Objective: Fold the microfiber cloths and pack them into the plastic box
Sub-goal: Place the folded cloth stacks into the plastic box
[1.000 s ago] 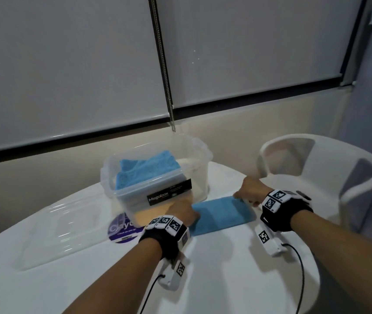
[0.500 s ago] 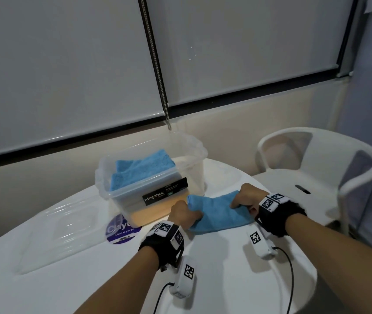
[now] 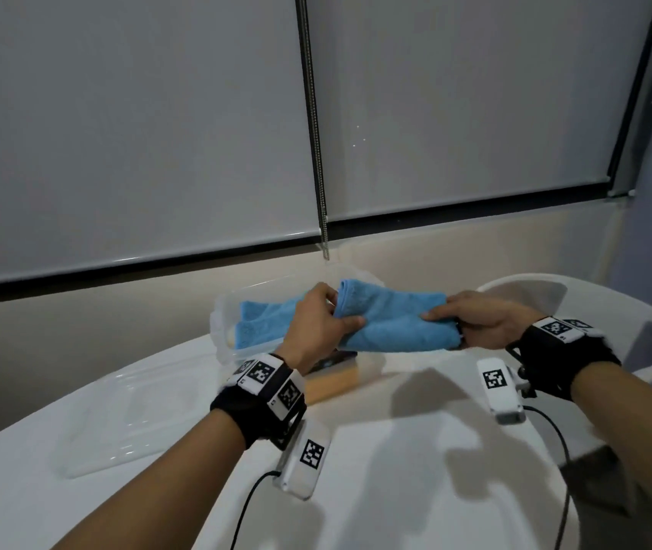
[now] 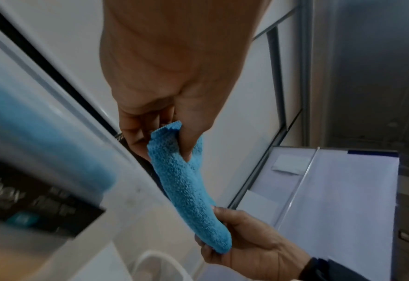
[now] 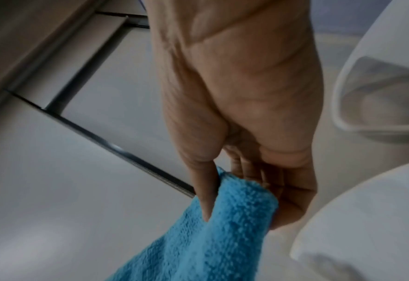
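Observation:
A folded blue microfiber cloth [image 3: 395,323] hangs in the air between my two hands, just above the right end of the clear plastic box [image 3: 225,331]. My left hand [image 3: 316,323] pinches its left end, thumb on the near side. My right hand [image 3: 471,319] pinches the right end. The left wrist view shows the cloth [image 4: 189,188] stretched from my left hand [image 4: 172,136] to my right hand [image 4: 234,245]. In the right wrist view my right hand [image 5: 232,192] grips the cloth [image 5: 213,239]. Another blue cloth [image 3: 264,323] lies inside the box.
The box's clear lid [image 3: 118,414] lies flat on the white table [image 3: 395,470], left of the box. A white plastic chair [image 3: 610,311] stands at the table's right edge. Window blinds and a wall ledge are right behind the box.
Both hands took hold of the folded cloth's ends on the table and lifted it up and back, to above the box. My head view has also tilted upward.

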`<state>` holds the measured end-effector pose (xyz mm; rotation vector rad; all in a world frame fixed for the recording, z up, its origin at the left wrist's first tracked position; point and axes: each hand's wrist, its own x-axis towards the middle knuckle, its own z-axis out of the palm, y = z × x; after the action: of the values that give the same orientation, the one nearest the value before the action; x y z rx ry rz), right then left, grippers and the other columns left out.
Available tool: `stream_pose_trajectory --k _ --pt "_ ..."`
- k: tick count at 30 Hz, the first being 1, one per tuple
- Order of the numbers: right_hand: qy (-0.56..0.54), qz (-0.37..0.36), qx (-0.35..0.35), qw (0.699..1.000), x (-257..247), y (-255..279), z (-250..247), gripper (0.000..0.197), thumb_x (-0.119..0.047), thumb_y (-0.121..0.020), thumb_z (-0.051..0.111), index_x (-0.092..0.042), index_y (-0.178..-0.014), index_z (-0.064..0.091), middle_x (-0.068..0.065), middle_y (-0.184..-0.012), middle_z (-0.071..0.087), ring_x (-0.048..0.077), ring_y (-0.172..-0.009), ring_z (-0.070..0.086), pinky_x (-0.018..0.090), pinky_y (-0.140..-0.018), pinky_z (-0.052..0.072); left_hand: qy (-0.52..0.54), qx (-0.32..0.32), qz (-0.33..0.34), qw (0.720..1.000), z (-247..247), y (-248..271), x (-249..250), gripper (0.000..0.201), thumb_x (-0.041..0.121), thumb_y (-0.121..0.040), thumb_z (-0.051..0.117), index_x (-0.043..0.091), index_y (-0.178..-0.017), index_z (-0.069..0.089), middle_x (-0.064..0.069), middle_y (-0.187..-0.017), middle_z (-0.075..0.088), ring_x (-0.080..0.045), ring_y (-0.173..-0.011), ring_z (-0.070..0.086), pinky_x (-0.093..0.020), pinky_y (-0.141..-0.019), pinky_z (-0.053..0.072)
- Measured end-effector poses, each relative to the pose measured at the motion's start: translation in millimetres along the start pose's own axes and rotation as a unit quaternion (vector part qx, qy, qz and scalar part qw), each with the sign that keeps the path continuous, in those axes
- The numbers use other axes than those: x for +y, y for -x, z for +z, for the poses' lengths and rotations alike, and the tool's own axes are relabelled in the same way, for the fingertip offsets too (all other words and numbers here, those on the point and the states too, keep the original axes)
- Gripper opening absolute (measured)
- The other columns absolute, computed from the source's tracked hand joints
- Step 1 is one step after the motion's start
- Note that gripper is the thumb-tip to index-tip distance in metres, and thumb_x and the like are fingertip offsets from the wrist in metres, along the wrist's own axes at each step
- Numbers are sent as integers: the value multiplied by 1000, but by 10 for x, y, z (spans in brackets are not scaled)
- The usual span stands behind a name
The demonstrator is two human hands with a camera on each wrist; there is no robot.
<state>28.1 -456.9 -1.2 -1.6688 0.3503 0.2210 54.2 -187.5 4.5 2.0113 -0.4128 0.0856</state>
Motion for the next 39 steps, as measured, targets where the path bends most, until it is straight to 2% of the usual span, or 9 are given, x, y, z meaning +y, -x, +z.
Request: stream_pose_trajectory --k 8,12,17,23,27,29,32,35,39 --pt "44 -126 -23 991 -957 -203 673 16 4 -90 64 -3 -104 65 12 -90 69 20 -72 67 32 -64 56 25 84 -45 995 -1074 -486 44 34 6 -81 70 11 -107 50 -17 -101 71 -25 -83 73 -42 -69 63" --pt "113 -159 28 981 -1186 -535 1118 15 5 -88 66 -7 -83 57 13 -78 57 23 -68 60 33 -57 54 -77 124 -60 987 -1418 -706 -206 41 11 -71 77 17 -97 46 -13 -97 66 -29 -84 70 -49 -70 61" --pt "263 -207 96 938 -1275 -1020 1545 25 2 -82 72 -13 -70 55 4 -69 55 20 -67 59 37 -57 56 -219 122 -71 966 -1551 -965 -613 21 15 -71 76 20 -74 56 -7 -83 68 -28 -81 67 -30 -64 50" --pt "353 -197 64 912 -1309 -1371 1813 32 8 -84 49 -8 -80 77 0 -72 60 14 -67 55 23 -52 45 -288 53 -82 953 -1480 -1205 -950 22 6 -79 56 22 -79 71 -11 -100 67 -32 -90 67 -38 -82 57" --pt "448 -130 -4 885 -1218 -1477 1880 22 1 -87 58 -10 -94 76 3 -76 63 21 -78 64 29 -66 53 -382 -27 -111 917 -1418 -1295 -1056 32 22 -75 54 17 -101 73 -11 -108 70 -31 -101 63 -44 -91 55" --pt "511 -99 -33 853 -1197 -1440 1871 23 -5 -89 62 -14 -106 74 0 -82 64 18 -79 63 21 -58 49 -446 -43 -120 886 -1384 -1304 -1053 32 20 -83 57 17 -113 69 -9 -118 62 -33 -116 52 -47 -98 49" --pt "518 -125 -1 846 -1235 -1456 1820 24 -5 -88 63 -6 -109 74 5 -96 70 15 -77 59 18 -52 46 -447 -17 -51 893 -1359 -1323 -943 22 15 -87 54 11 -101 70 -13 -113 60 -36 -115 51 -44 -93 49" --pt "493 -174 25 852 -1276 -1479 1848 22 -6 -89 61 -2 -106 75 13 -108 73 24 -93 69 31 -72 59 -409 -85 -28 908 -1319 -1341 -871 21 17 -88 55 11 -69 59 -20 -95 69 -39 -95 65 -31 -70 47" --pt "562 -138 -38 815 -1164 -1498 1973 28 -11 -91 57 -4 -114 72 11 -117 71 26 -109 66 39 -99 52 -461 -202 -97 859 -1196 -1319 -898 36 44 -98 47 11 -102 62 -13 -115 67 -31 -96 61 -35 -86 49"
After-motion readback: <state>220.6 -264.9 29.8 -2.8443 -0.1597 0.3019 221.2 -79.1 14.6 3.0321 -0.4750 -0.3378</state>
